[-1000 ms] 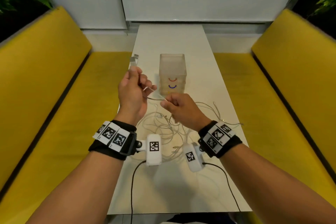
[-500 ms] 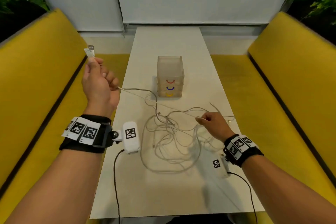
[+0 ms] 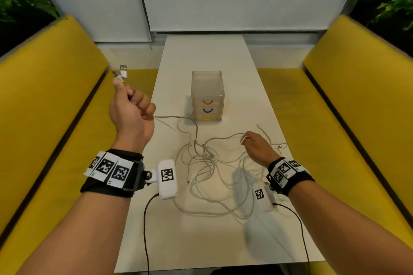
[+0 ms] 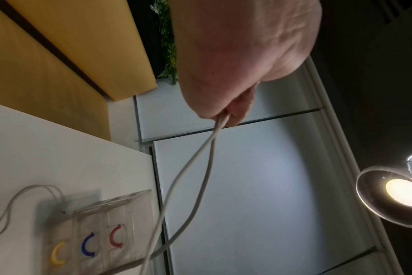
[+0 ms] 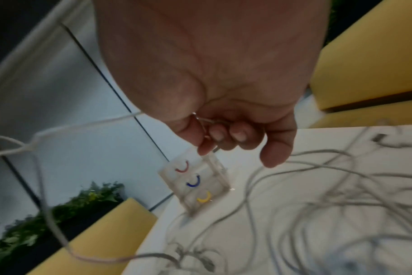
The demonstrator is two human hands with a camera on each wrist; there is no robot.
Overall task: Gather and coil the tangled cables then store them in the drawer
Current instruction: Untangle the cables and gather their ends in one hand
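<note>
Seen from above, a person's two forearms reach over a long white bench (image 3: 201, 241) set between two yellow seats. The left hand (image 3: 130, 114) is raised off the bench's left edge, its fingers (image 3: 143, 101) curled into a fist round two strands of pale cable. Two plug ends (image 3: 121, 72) stick up above the thumb. From the left wrist view, the two strands (image 4: 200, 167) leave the bottom of the fist side by side and run down toward the bench.

The right hand (image 3: 257, 148) is held low over the right side of the bench. Its thumb and fingers (image 5: 214, 134) are curled and pinch a thin strand of cable; the little finger hangs looser. A white tip (image 3: 243, 140) shows at the fingertips in the head view.

Between the hands, a tangle of pale cables (image 3: 212, 174) lies in loose loops on the bench. One strand rises from it to the left fist, another to the right hand.

Beyond the tangle, near the middle of the bench, stands a small clear drawer unit (image 3: 207, 96). It has three closed drawers, with a red handle on top, blue in the middle and yellow at the bottom. A cable passes just beside its left foot.

Both wrists wear black bands with square black-and-white markers.
</note>
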